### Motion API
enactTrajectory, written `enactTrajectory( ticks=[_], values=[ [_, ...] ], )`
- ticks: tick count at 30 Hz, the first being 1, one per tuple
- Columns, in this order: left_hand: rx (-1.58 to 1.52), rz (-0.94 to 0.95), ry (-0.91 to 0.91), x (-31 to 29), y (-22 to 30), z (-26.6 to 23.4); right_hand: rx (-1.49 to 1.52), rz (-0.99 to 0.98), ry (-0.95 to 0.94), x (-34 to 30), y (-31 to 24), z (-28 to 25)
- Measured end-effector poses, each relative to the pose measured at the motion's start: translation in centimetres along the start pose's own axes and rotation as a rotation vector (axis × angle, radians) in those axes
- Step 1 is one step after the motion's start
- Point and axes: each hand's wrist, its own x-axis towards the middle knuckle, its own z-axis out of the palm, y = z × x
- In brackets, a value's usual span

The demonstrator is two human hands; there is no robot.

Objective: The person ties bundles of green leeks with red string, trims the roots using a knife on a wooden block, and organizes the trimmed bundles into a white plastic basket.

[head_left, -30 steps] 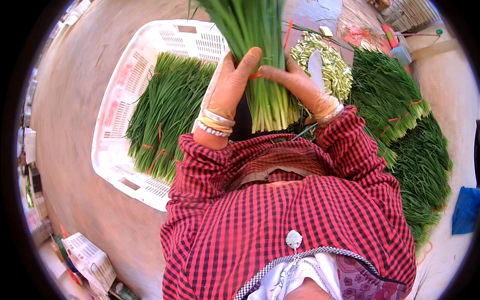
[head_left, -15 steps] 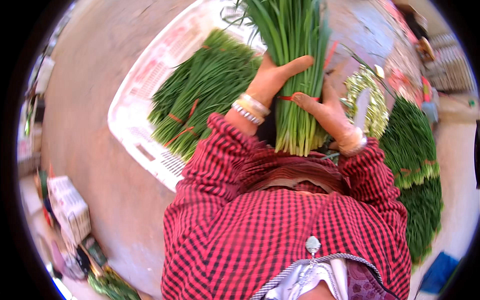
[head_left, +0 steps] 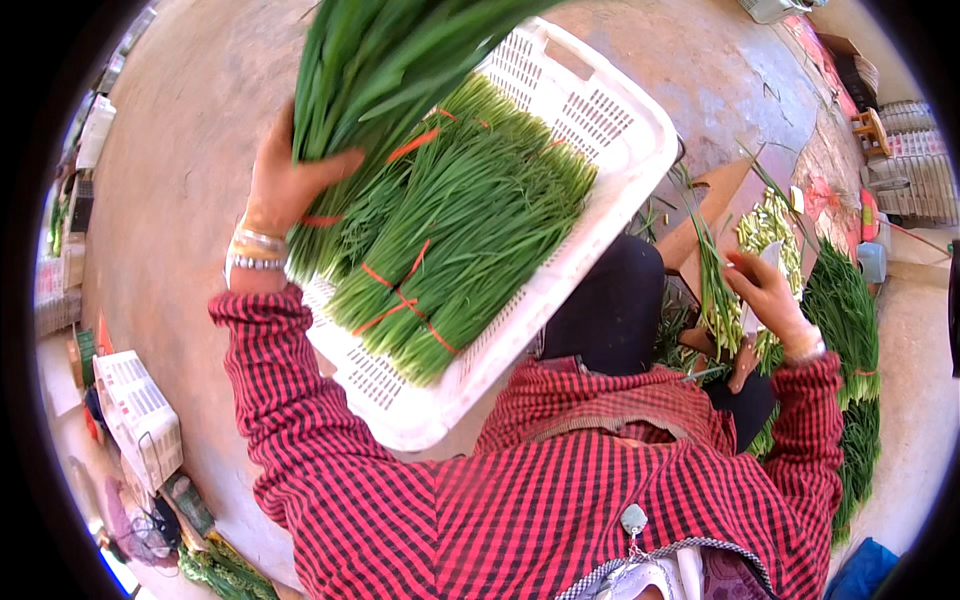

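Note:
My left hand is closed around a thick bunch of green chives, tied with a red band. It is raised over the far left side of a white plastic crate. Inside the crate lie several tied bundles of chives. Off to the right, my right hand has curled fingers beside a few loose chives that stand upright. A pale knife blade shows right by this hand. What the fingers hold, if anything, I cannot make out.
Cut pale stem ends lie in a pile beyond my right hand. More dark green chive bundles are stacked at the right. Another white crate stands at the lower left, and a blue bag lies at the lower right.
My left hand has carried the tied chive bunch left, from in front of me to over the crate. My right hand has left the bunch and moved right and nearer. More of the crate shows.

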Motion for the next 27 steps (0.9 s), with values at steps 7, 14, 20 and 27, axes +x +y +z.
enactTrajectory(
  ticks=[7,14,20,27],
  values=[
    [0.802,-0.664,-0.343,-7.5,-21.8,4.2,-0.017,0.346,0.067,-4.3,9.7,-4.1],
    [0.848,-0.735,-0.180,-6.6,-22.3,4.7,0.005,0.374,-0.036,-2.3,8.4,-1.7],
    [0.779,-0.838,-0.154,-7.3,-20.9,4.9,0.095,0.398,0.029,-2.1,10.5,-1.6],
    [0.810,-0.800,0.070,-7.9,-21.4,6.2,0.133,-0.053,0.300,7.7,-4.0,-0.6]
  ],
)
